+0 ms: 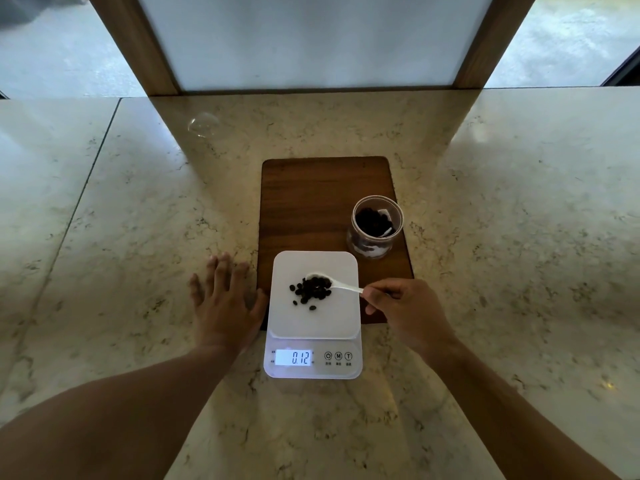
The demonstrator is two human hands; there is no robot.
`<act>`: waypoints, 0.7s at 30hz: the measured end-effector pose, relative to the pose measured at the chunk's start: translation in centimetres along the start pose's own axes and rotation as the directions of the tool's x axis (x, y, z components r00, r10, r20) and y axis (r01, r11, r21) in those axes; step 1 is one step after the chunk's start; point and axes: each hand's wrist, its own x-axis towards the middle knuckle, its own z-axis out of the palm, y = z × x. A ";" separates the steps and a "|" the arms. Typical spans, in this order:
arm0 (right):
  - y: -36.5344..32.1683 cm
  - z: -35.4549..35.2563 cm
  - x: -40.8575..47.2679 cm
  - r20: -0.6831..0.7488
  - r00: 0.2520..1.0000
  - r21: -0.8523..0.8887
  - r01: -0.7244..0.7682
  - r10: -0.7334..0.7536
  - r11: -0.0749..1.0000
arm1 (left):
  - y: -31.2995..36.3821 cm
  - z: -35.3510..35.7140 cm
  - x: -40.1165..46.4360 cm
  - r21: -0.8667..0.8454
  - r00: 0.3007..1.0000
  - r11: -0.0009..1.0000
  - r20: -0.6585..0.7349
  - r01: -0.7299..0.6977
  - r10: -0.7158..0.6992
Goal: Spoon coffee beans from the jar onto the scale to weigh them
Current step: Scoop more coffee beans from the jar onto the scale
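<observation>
A white digital scale [341, 320] sits at the near end of a dark wooden board [311, 202]; its display [294, 357] reads 0.12. A small heap of dark coffee beans [310, 292] lies on the scale's platform. My right hand [405, 310] pinches the handle of a white plastic spoon [343, 287], whose bowl rests over the heap with beans in it. A clear open jar [375, 226] with beans inside stands on the board behind and to the right of the scale. My left hand [225, 303] lies flat on the counter, fingers spread, touching the scale's left edge.
The beige marble counter [138, 237] stretches wide on both sides. A clear round lid or glass object [203, 124] lies at the far left. A wood-framed white panel [318, 39] stands at the counter's back edge.
</observation>
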 end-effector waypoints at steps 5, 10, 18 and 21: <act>0.1 -0.1 -0.1 -0.070 0.995 -0.011 0.066 -0.067 0.998 | 0.0 0.1 0.0 -0.002 1.000 1.000 -0.007 0.008 -0.008; 0.2 0.0 -0.5 -0.138 0.981 -0.016 0.132 -0.133 0.991 | 0.1 -0.1 -0.1 -0.008 1.000 1.000 -0.010 0.006 -0.006; 0.8 0.3 -1.2 -0.226 0.959 -0.048 0.166 -0.172 0.985 | 0.2 -0.3 -0.2 -0.014 1.000 1.000 0.000 0.011 -0.011; 1.6 0.4 -1.8 -0.327 0.941 -0.025 0.087 -0.091 0.996 | 0.1 -0.3 -0.1 -0.013 1.000 1.000 -0.004 0.008 -0.008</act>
